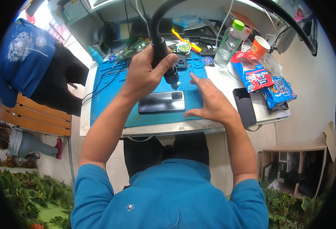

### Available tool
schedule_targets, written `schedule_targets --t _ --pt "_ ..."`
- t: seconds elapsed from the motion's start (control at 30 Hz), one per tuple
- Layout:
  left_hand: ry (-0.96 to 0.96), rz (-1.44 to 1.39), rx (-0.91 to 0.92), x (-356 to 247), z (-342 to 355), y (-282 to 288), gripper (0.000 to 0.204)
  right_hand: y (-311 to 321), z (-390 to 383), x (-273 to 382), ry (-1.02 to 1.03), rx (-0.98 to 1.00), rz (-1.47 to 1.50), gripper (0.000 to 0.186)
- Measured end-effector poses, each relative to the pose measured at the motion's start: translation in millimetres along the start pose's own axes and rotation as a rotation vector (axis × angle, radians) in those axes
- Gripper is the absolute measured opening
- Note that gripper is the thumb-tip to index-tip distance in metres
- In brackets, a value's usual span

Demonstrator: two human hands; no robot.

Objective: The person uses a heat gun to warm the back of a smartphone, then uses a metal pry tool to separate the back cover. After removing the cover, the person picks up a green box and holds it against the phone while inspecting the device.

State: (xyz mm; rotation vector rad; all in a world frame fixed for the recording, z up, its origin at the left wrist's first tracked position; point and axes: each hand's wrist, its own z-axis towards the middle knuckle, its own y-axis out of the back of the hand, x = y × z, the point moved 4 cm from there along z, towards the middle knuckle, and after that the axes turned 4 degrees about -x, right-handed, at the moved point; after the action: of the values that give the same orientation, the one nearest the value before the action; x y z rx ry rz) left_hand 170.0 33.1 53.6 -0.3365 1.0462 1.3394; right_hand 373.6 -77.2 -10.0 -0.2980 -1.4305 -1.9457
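My left hand (147,72) is wrapped round the black nozzle end (161,49) of a thick, bent black tube. The nozzle's tip points down just above a phone (161,102). That phone lies back up on a blue work mat (133,121), with a shiny grey back and a dark camera block at its right end. My right hand (213,98) is held open beside the phone's right end, thumb and fingers apart and nothing between them. What kind of device the tube belongs to cannot be made out.
On the right of the table are a second, dark phone (244,107), snack packets (252,71), a paper cup (259,46) and a green-capped bottle (227,44). Yellow tweezers-like tool (186,40) and cables lie behind. A person (30,65) stands left, near a wooden bench (42,114).
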Motion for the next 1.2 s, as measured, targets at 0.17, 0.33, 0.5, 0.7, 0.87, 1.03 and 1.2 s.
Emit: schedule_targets --t 0.17,0.33,0.5,0.7,0.87,1.03,1.2 --pt "0.041 -0.092 0.082 -13 -4 -26 0.033 5 -7 -3 0.0 -0.002 -0.001 0.119" --pt "0.057 -0.089 0.143 -18 -23 -15 0.028 -10 1 -1 0.102 0.053 -0.142 0.096" --pt "0.111 0.083 0.127 -23 -42 38 0.028 -21 13 3 0.073 0.152 -0.13 0.074" --pt "0.149 0.134 0.01 -4 -48 92 0.03 -21 15 -2 0.044 0.137 -0.148 0.073" --pt "0.092 0.062 -0.079 16 -34 85 0.03 -22 16 -8 0.071 0.12 -0.112 0.075" --pt "0.063 0.012 -0.055 15 -18 48 0.029 -27 15 -11 0.137 0.072 -0.103 0.074" --pt "0.047 -0.106 -0.032 10 -7 4 0.031 -20 9 -8 0.086 0.008 -0.068 0.095"
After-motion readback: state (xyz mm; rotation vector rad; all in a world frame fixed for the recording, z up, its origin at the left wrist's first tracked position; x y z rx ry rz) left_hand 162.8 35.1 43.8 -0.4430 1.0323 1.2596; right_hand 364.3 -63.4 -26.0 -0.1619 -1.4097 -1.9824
